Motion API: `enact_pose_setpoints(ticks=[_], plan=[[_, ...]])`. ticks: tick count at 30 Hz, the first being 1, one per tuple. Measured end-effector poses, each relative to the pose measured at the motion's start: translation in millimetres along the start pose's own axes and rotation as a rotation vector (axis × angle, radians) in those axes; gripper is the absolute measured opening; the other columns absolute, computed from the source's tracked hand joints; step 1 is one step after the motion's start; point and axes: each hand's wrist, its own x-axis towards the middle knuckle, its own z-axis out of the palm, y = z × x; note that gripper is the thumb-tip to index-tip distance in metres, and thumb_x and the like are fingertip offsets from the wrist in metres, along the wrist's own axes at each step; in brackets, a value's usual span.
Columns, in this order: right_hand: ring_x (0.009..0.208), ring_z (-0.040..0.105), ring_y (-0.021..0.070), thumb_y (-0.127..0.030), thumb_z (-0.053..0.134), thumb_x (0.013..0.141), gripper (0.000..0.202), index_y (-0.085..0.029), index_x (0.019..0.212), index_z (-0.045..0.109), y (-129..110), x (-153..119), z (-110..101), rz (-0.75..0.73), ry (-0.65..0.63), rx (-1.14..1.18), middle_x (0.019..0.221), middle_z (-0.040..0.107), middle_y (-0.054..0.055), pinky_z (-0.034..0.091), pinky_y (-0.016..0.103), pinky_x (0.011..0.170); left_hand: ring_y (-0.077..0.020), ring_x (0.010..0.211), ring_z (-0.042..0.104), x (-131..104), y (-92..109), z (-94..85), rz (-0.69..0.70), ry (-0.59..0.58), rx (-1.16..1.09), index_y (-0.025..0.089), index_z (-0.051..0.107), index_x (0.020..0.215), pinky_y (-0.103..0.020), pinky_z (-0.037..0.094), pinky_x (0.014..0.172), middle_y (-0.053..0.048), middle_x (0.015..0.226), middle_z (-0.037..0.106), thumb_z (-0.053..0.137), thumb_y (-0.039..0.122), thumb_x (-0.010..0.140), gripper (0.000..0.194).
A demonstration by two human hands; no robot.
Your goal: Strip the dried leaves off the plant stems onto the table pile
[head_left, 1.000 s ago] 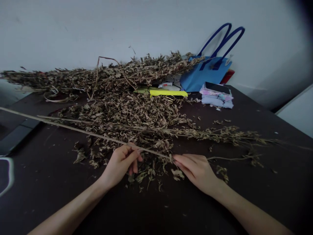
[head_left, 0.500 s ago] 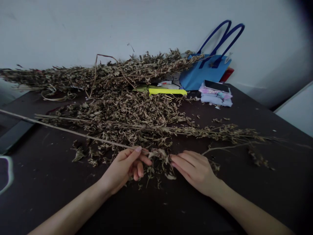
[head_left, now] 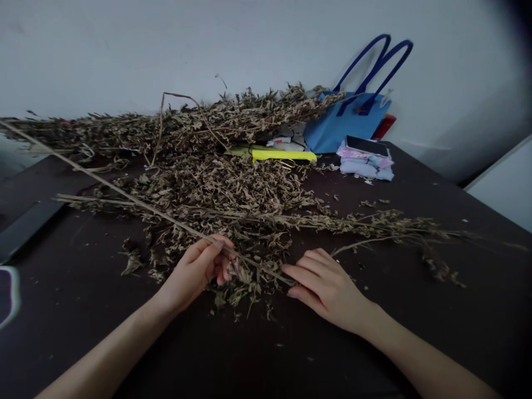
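At lower centre, the left hand [head_left: 199, 271] and right hand [head_left: 328, 285] pinch a long stem [head_left: 145, 205], fingers nearly closed, its tip hidden near the right fingers.

No readable text, labels, numbers or signs appear.

We look forward and down from the wearer's head, close above the dark table [head_left: 257, 354], facing the pale wall [head_left: 166, 50] at twelve o'clock.
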Motion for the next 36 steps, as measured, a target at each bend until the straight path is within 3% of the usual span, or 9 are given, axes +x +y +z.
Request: enact_pose_setpoints(ticks=[8, 16, 23, 28, 36], plan=[[0.071, 0.05, 0.0149, -0.017, 0.049, 0.088, 0.015, -0.017, 0.084, 0.063, -5.1, 3.0, 8.6, 0.025, 0.042, -0.065, 0.071, 0.059, 0.003, 0.037, 0.033, 0.073, -0.009, 0.049, 0.055, -8.4, -2.2, 10.9, 0.03, -0.003, 0.066, 0.017, 0.053, 0.095, -0.016, 0.041, 0.037, -0.002, 0.074, 0.063, 0.049, 0.033, 0.087, 0.018], [0.07, 0.048, 0.0155, -0.015, 0.053, 0.085, 0.012, -0.018, 0.08, 0.063, -13.4, 5.8, 6.9, 0.087, 0.133, -0.184, 0.071, 0.061, 0.003, 0.036, 0.034, 0.071, -0.0068, 0.047, 0.058, -19.3, 1.0, 24.9, -0.142, -0.035, 0.167, 0.015, 0.055, 0.1, -0.013, 0.036, 0.031, -0.01, 0.099, 0.065, 0.054, 0.037, 0.085, 0.027], [0.069, 0.047, 0.0149, -0.014, 0.054, 0.085, 0.01, -0.017, 0.08, 0.062, -20.1, 8.1, 8.1, 0.05, 0.168, -0.195, 0.069, 0.061, 0.002, 0.035, 0.034, 0.071, -0.0013, 0.04, 0.049, -16.1, -2.1, 23.5, -0.142, -0.047, 0.254, 0.012, 0.06, 0.08, -0.01, 0.029, 0.03, -0.007, 0.088, 0.065, 0.055, 0.04, 0.084, 0.029], [0.07, 0.048, 0.015, -0.015, 0.052, 0.086, 0.012, -0.017, 0.08, 0.062, -20.1, 6.7, 8.7, 0.053, 0.144, -0.164, 0.069, 0.061, 0.002, 0.035, 0.034, 0.07, -0.0032, 0.038, 0.046, -14.0, -0.7, 18.0, -0.11, -0.107, 0.454, 0.011, 0.065, 0.076, -0.011, 0.032, 0.031, 0.0, 0.059, 0.054, 0.053, 0.04, 0.084, 0.033], [0.07, 0.049, 0.015, -0.016, 0.05, 0.087, 0.014, -0.017, 0.08, 0.062, -19.3, 5.5, 10.2, 0.056, 0.116, -0.127, 0.069, 0.059, 0.002, 0.034, 0.033, 0.07, -0.0024, 0.04, 0.05, -15.1, 8.9, 13.3, -0.058, -0.173, 0.543, 0.012, 0.064, 0.076, -0.011, 0.035, 0.031, -0.001, 0.074, 0.053, 0.051, 0.04, 0.085, 0.033]])
